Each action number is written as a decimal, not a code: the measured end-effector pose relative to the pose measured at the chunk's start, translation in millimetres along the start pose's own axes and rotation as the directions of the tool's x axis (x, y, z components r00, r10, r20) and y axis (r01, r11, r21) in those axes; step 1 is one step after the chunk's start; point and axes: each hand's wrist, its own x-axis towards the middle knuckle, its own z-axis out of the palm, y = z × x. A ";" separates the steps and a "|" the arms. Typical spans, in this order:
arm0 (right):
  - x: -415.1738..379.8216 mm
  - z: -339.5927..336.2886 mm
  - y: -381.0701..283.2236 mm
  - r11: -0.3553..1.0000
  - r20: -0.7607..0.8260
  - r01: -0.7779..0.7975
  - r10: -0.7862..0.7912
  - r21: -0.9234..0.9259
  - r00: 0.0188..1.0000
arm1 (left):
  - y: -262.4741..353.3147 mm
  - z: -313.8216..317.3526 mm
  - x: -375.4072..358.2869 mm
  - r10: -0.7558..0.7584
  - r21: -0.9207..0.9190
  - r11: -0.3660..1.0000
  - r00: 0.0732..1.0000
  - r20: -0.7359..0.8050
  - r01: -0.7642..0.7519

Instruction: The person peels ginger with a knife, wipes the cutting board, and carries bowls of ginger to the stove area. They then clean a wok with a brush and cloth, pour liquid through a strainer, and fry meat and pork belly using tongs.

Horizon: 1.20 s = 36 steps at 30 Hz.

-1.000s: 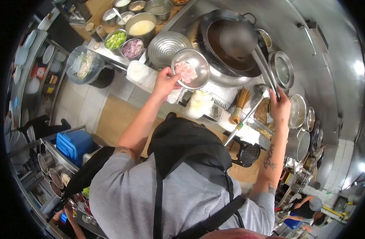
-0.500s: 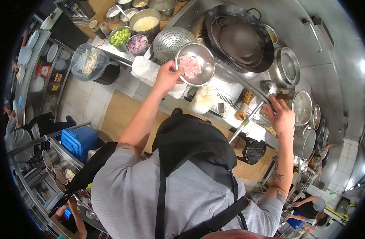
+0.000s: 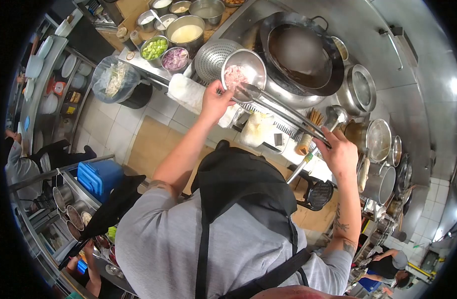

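My left hand (image 3: 217,103) grips the near rim of a steel mixing bowl (image 3: 257,64), thumb and fingers closed on its edge. Pale pink sliced raw meat (image 3: 235,75) lies in the bowl. In my right hand (image 3: 339,153) is a pair of long dark metal tongs (image 3: 288,113); the fingers are closed around their end. The tips of the tongs reach over the bowl's near right side, close to the meat. Behind the tongs sits a large dark wok (image 3: 298,55) with dark liquid inside.
A perforated strainer (image 3: 211,59) lies left of the bowl. Containers of chopped green vegetable (image 3: 154,49), purple onion (image 3: 175,59) and pale yellow liquid (image 3: 185,34) stand further left. A ladle (image 3: 338,113) and pots (image 3: 380,184) line the right. Other people (image 3: 390,264) are at the edges.
My right hand has moved left and slightly down, bringing the tong tips over the bowl. The bowl has shifted slightly up and left with my left hand. Brownish liquid now shows in the wok.
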 end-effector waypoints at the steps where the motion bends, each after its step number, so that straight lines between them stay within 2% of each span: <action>1: 0.2 1.2 0.9 1.000 -0.039 0.008 -0.009 -0.029 0.999 | 3.2 2.1 -2.0 0.005 -0.020 1.000 1.000 -0.016 -0.005; 3: 1.9 1.8 4.0 0.996 -0.118 0.025 -0.035 -0.091 0.992 | 12.0 1.9 -4.2 -0.042 -0.098 0.994 0.997 -0.062 0.036; 7: 4.0 -12.1 19.7 0.996 -0.171 -0.085 0.085 0.009 0.982 | 5.2 -6.6 0.0 -0.077 -0.151 0.986 0.994 -0.082 0.064; 10: 13.5 -20.3 41.5 0.965 -0.121 -0.244 0.254 0.094 0.960 | -3.1 -9.9 2.9 -0.102 -0.178 0.980 0.991 -0.085 0.085; 13: 31.2 -9.0 75.9 0.941 -0.125 -0.328 0.336 0.082 0.933 | 1.0 -7.9 0.7 -0.109 -0.150 0.983 0.993 -0.048 0.101; 16: 59.0 5.0 97.1 0.857 -0.009 -0.514 0.514 0.030 0.858 | 6.2 -1.8 -0.1 -0.119 -0.187 0.976 0.993 -0.015 0.114; 22: 87.5 22.1 106.6 0.730 0.033 -0.677 0.677 0.094 0.735 | 5.7 0.2 -1.5 -0.117 -0.174 0.978 0.993 -0.001 0.115; 26: 77.5 14.3 92.5 0.771 -0.128 -0.626 0.637 0.115 0.760 | 6.1 -5.9 -6.3 -0.093 -0.204 0.974 0.996 0.009 0.093; 27: 72.4 3.0 82.4 0.785 -0.108 -0.606 0.618 0.125 0.778 | 6.1 -8.4 -6.9 -0.087 -0.202 0.976 0.996 0.006 0.086; 28: 63.2 2.5 83.3 0.876 -0.179 -0.467 0.481 0.120 0.858 | 6.1 -10.2 -6.3 -0.080 -0.198 0.977 0.997 0.000 0.078; 30: 45.2 -22.1 57.6 0.970 -0.243 -0.241 0.244 0.040 0.939 | 9.8 -14.6 -7.0 -0.069 -0.178 0.982 0.997 -0.015 0.065; 31: 38.3 -30.4 47.4 0.985 -0.201 -0.167 0.173 0.046 0.964 | 15.3 -14.7 -7.8 -0.065 -0.162 0.985 0.998 -0.020 0.061; 33: 27.5 -39.0 31.5 0.998 -0.125 -0.031 0.038 0.063 0.991 | 19.7 -15.8 -6.3 -0.049 -0.122 0.991 0.999 -0.010 0.047; 36: 22.6 -33.9 12.6 0.978 -0.099 0.157 -0.171 -0.134 0.980 | 24.9 -13.6 -7.4 -0.026 -0.072 0.997 1.000 0.008 0.027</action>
